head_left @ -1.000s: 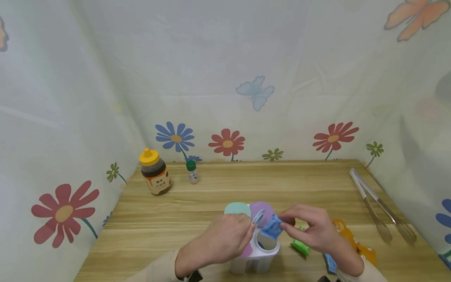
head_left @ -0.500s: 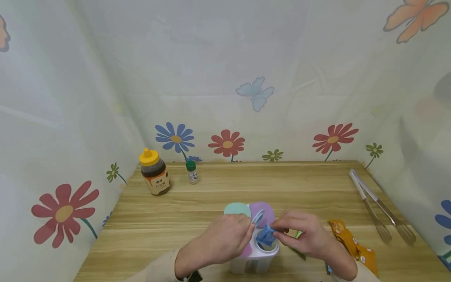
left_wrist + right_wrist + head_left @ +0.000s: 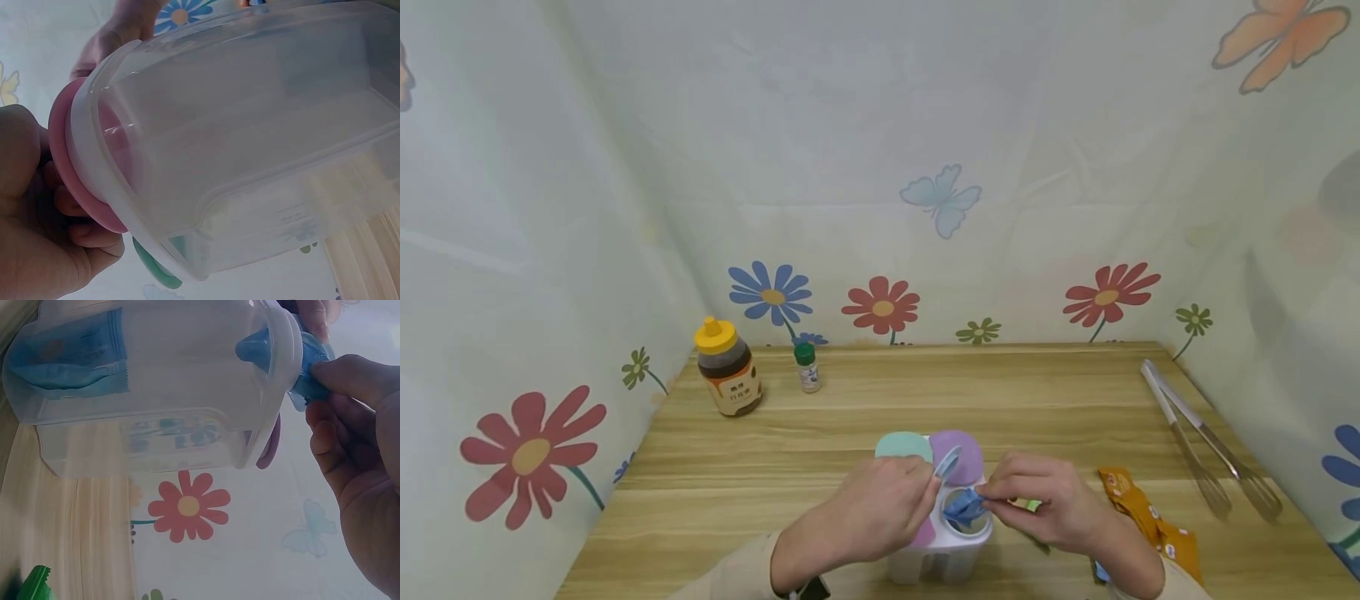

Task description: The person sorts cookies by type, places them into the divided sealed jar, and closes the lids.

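A clear plastic storage box (image 3: 936, 565) with a white rim stands at the table's front, with mint (image 3: 898, 444), purple (image 3: 961, 457) and pink (image 3: 78, 175) round lids. Raised from its round opening is a light blue lid (image 3: 949, 463), which my left hand (image 3: 876, 510) holds up. My right hand (image 3: 1051, 504) pinches a crumpled blue packet (image 3: 964, 506) at that opening. In the right wrist view, the packet's tip reaches inside below the rim. Another blue packet (image 3: 69, 356) lies at the bottom of that compartment.
Several orange packets (image 3: 1150, 518) and a blue packet (image 3: 1101, 572) lie by my right forearm, a green packet (image 3: 35, 584) beside the box. Metal tongs (image 3: 1206, 437) lie at right. A yellow-capped honey bottle (image 3: 730, 371) and green-capped shaker (image 3: 807, 368) stand back left.
My right hand has moved left and down with the blue packet, which has crumpled and gone partly into the round opening. My left hand stays in place on the light blue lid.
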Demonstrator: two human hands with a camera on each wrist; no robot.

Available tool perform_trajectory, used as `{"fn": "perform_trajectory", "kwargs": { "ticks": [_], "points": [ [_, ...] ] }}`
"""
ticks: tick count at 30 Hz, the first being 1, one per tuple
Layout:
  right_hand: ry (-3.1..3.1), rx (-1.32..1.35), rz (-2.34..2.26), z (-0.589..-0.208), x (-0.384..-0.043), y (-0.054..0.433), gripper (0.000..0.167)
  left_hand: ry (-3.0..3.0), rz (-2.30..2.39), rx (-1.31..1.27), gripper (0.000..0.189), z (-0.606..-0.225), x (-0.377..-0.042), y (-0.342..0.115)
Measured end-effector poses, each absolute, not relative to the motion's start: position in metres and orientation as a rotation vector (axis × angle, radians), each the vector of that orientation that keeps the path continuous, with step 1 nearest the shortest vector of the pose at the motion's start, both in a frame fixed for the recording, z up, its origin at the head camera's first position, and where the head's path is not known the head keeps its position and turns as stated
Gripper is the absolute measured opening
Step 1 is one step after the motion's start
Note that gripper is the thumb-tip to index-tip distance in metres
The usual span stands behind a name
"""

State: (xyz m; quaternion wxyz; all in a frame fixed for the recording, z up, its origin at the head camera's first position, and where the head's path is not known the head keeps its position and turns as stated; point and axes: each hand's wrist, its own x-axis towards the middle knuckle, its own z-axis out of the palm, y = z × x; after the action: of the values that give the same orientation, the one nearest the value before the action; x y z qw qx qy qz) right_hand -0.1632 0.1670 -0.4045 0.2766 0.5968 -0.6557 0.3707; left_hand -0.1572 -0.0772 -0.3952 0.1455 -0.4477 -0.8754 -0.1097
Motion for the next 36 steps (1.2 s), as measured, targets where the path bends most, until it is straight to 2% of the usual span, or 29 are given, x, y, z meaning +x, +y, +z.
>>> {"fn": "perform_trajectory", "kwargs": {
  "ticks": [14,28,36],
  "points": [
    [-1.981,1.675,0.656,-0.412,-0.16,0.17,0.014,-2.525,-0.322,-1.285,0.03,-0.396,-0.155,-0.078],
    [-2.055,1.68,0.716,-0.414,-0.159,0.174,0.023,-2.543,-0.346,-1.298,0.03,-0.396,-0.157,-0.078],
    [-2.115,1.691,0.7,-0.418,-0.159,0.178,0.02,-2.562,-0.335,-1.287,0.031,-0.395,-0.156,-0.078]
  ]
}}
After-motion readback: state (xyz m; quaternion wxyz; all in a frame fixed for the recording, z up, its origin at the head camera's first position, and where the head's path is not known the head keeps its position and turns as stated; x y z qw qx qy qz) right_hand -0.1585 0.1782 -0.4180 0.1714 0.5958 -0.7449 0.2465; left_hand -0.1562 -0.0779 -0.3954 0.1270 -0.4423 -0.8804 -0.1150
